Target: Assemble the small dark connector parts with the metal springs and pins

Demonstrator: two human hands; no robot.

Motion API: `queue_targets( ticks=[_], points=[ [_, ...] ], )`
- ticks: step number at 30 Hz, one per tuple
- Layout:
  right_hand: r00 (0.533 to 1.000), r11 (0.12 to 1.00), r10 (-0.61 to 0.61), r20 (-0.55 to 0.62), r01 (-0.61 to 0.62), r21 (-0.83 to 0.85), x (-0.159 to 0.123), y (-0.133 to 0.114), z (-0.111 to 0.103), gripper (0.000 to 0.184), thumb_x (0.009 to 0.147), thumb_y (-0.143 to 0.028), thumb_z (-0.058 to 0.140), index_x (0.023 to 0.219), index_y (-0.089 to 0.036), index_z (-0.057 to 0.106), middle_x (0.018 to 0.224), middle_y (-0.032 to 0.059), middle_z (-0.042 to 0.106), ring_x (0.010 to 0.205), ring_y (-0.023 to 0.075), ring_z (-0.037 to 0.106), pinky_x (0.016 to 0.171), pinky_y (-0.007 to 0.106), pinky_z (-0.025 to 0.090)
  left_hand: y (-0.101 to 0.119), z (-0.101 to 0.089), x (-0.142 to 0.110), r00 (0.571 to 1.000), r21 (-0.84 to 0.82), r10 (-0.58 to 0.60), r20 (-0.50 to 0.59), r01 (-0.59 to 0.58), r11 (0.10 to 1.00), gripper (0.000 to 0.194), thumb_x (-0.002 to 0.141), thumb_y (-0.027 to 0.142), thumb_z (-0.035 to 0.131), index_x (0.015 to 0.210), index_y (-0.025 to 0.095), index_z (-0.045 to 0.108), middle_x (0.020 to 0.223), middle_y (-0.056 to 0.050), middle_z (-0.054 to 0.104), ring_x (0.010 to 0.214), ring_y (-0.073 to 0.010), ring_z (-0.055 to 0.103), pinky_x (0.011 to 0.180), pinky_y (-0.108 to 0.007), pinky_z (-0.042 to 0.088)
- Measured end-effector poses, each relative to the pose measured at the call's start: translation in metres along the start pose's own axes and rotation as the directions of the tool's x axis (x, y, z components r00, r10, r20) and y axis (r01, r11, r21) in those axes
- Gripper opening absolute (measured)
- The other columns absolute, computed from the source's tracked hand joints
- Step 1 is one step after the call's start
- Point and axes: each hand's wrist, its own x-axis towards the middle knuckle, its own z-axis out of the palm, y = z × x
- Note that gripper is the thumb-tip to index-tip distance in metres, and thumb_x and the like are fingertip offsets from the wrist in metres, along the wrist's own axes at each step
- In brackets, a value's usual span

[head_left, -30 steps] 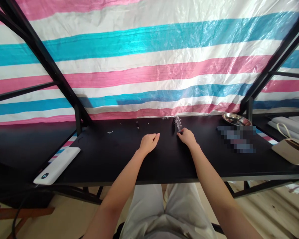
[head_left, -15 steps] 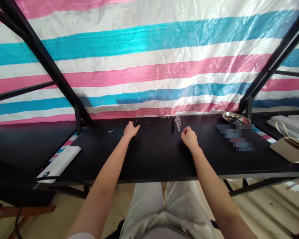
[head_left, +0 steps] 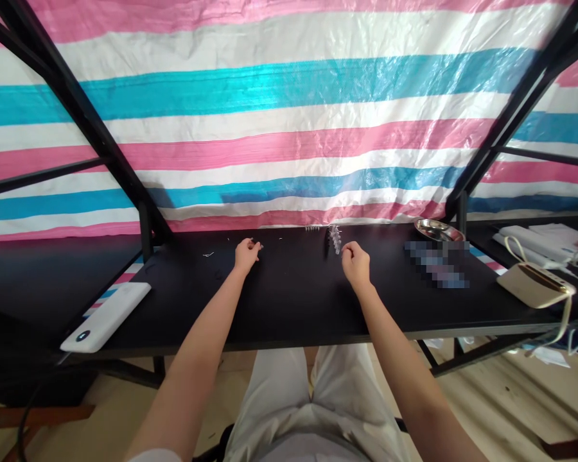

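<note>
A cluster of small clear pieces [head_left: 336,240] stands toward the far side of a black worktop [head_left: 293,301], a narrow dark strip [head_left: 328,240] running along its left side. Just to the right of the cluster, a person's right hand [head_left: 356,263] is curled with the fingers drawn in toward the thumb; whether anything is held inside cannot be told from this angle. Well to the left, the left hand [head_left: 246,257] reaches across the surface, partly curled, thumb and fingers slightly apart around a small dark piece [head_left: 261,246] at the fingertips, too small to identify; whether it is gripped cannot be told.

A short row of tiny pale pieces [head_left: 313,228] lines the far edge between the two hands, nearer the cluster. A thin white scrap [head_left: 208,254] lies to the left of the left hand.

At the worktop's left end, a white device [head_left: 106,317] with a dark round spot lies at a slant. Toward the right end, a shiny metal dish [head_left: 439,230] sits near the back, behind a pixelated patch [head_left: 438,264]; a beige pouch [head_left: 534,285] with a strap lies farther right. Striped sheeting [head_left: 289,141] in pink, white and blue hangs behind, flanked by black frame bars [head_left: 84,115]. Pale trousers [head_left: 313,410] show below the near edge.
</note>
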Motion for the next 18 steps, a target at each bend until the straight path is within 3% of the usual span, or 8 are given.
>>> queue_targets(
  ticks=[4, 7, 11, 18],
  points=[
    [0.999, 0.974, -0.003, 0.053, -0.009, 0.224, -0.009, -0.021, 0.002, 0.017, 0.074, -0.018, 0.035, 0.076, -0.020, 0.052, 0.069, 0.0019, 0.058, 0.063, 0.0140, 0.054, 0.065, 0.025, 0.042, 0.030, 0.001, -0.043, 0.997, -0.368, -0.065, 0.028, 0.071, 0.927, 0.027, 0.072, 0.036, 0.056, 0.088, 0.014, 0.055, 0.084, -0.006, 0.066, 0.038, -0.0036, 0.046, 0.036, -0.019, 0.029],
    [0.987, 0.896, 0.049, 0.154, -0.111, 0.430, -0.014, -0.043, 0.006, 0.015, 0.075, -0.022, 0.039, 0.084, -0.020, 0.050, 0.072, -0.0001, 0.057, 0.053, 0.0107, 0.051, 0.054, 0.024, 0.042, 0.061, -0.003, -0.076, 0.995, -0.542, 0.002, 0.096, 0.051, 0.839, 0.037, 0.069, 0.041, 0.060, 0.093, 0.014, 0.055, 0.088, -0.008, 0.066, 0.041, -0.0037, 0.047, 0.036, -0.018, 0.028],
    [0.949, 0.721, -0.018, 0.314, -0.205, 0.662, -0.019, -0.077, 0.004, 0.022, 0.080, -0.038, 0.045, 0.092, -0.021, 0.050, 0.072, -0.0016, 0.056, 0.045, 0.0082, 0.049, 0.042, 0.021, 0.036, 0.095, -0.008, -0.111, 0.976, -0.595, 0.103, 0.194, 0.033, 0.803, 0.041, 0.068, 0.042, 0.063, 0.097, 0.014, 0.057, 0.086, -0.008, 0.067, 0.040, -0.0036, 0.047, 0.035, -0.018, 0.027],
    [0.920, 0.599, -0.119, 0.374, -0.234, 0.766, -0.031, -0.103, -0.007, 0.029, 0.076, -0.047, 0.056, 0.079, -0.019, 0.051, 0.056, -0.0057, 0.050, 0.039, 0.0051, 0.040, 0.039, 0.020, 0.031, 0.112, -0.011, -0.137, 0.944, -0.607, 0.164, 0.286, 0.046, 0.794, 0.038, 0.070, 0.039, 0.064, 0.097, 0.014, 0.056, 0.084, -0.009, 0.067, 0.039, -0.0052, 0.051, 0.034, -0.017, 0.026]
  ],
)
